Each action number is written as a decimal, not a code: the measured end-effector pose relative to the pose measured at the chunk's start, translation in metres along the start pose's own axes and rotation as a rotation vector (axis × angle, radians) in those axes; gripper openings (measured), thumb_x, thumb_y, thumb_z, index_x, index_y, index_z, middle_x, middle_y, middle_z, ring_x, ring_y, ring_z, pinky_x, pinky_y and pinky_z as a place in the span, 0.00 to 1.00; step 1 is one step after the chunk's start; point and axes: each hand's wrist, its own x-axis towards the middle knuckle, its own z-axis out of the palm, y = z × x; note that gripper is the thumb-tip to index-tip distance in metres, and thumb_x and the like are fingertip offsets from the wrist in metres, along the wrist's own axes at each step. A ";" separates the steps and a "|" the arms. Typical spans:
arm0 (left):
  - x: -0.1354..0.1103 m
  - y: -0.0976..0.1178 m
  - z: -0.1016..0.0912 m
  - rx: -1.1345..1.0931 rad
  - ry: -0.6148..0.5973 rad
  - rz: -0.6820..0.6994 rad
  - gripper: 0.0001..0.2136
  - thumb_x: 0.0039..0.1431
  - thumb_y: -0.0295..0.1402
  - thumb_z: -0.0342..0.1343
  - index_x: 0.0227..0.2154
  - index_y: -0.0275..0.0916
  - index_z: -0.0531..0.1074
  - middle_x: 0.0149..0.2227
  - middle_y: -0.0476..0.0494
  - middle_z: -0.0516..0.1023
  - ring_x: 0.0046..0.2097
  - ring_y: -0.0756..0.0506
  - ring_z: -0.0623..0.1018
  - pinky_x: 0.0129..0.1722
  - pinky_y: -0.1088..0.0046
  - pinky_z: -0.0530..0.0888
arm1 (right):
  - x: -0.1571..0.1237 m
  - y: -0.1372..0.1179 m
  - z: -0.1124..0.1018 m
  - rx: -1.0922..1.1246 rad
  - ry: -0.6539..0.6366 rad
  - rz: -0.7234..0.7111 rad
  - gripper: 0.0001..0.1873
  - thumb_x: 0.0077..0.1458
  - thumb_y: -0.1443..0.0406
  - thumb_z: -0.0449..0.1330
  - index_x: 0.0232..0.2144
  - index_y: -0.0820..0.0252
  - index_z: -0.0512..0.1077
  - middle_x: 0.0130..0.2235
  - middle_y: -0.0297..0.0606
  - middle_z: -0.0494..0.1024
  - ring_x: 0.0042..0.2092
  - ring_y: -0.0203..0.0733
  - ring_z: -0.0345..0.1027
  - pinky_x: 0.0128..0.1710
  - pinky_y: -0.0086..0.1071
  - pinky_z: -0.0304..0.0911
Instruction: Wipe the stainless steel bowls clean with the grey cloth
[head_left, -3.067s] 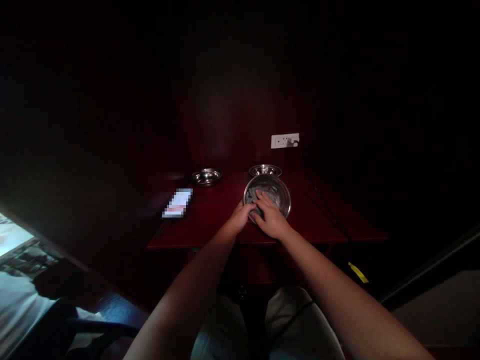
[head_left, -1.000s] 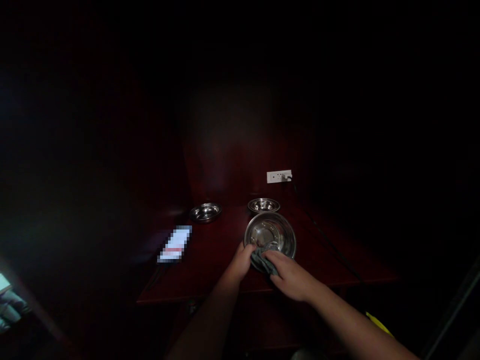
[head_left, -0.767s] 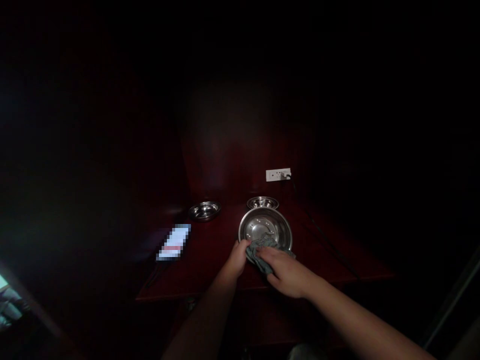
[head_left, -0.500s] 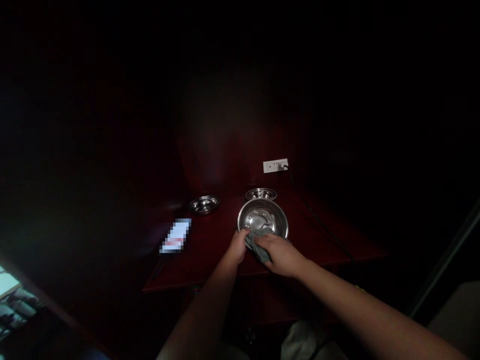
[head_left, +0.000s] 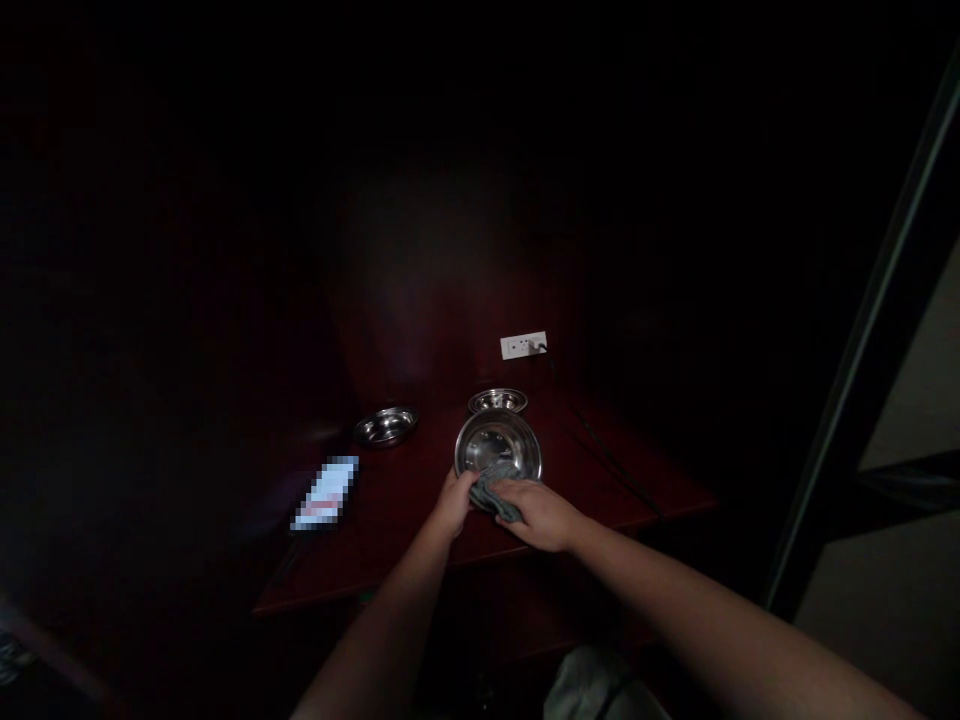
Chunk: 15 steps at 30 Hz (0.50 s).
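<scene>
A shiny steel bowl [head_left: 480, 440] is tilted toward me above the dark red table [head_left: 405, 545]. My left hand [head_left: 454, 505] is closed on its near left rim, with the thumb at the edge. My right hand [head_left: 541, 513] presses a grey-green cloth [head_left: 491, 485] against the near inside of the bowl, its fingers closed over the cloth. Behind this bowl sits a second steel dish [head_left: 499, 400], partly hidden by it. Another shallow steel bowl [head_left: 387, 427] rests farther left on the table.
A lit phone [head_left: 325, 494], its screen blurred, is at the table's left side. A white wall socket [head_left: 523, 345] holds a plug, and a dark cable [head_left: 604, 455] runs down across the table's right side. The surroundings are very dark.
My view has swung right, so everything sits farther left. The cloth and my right hand have shifted slightly within the bowl. Both hands keep their hold.
</scene>
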 end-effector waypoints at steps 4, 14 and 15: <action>-0.002 0.001 0.001 0.011 -0.021 -0.002 0.19 0.41 0.35 0.59 0.39 0.35 0.70 0.29 0.45 0.78 0.29 0.46 0.76 0.28 0.72 0.72 | 0.001 0.004 0.002 0.052 0.031 -0.021 0.28 0.51 0.64 0.59 0.55 0.62 0.66 0.56 0.47 0.70 0.58 0.47 0.62 0.58 0.42 0.58; 0.003 -0.003 0.000 0.049 -0.017 0.043 0.18 0.42 0.32 0.58 0.39 0.36 0.70 0.32 0.44 0.78 0.36 0.43 0.77 0.38 0.66 0.74 | 0.004 0.002 0.003 0.008 0.089 0.122 0.24 0.56 0.65 0.53 0.55 0.63 0.67 0.57 0.44 0.69 0.59 0.45 0.62 0.59 0.40 0.57; 0.003 -0.003 0.000 0.052 -0.017 0.040 0.18 0.42 0.32 0.57 0.40 0.36 0.70 0.32 0.45 0.78 0.36 0.43 0.77 0.38 0.66 0.74 | 0.006 0.002 0.003 -0.015 0.094 0.153 0.24 0.56 0.65 0.53 0.55 0.63 0.67 0.58 0.45 0.68 0.60 0.46 0.60 0.59 0.41 0.56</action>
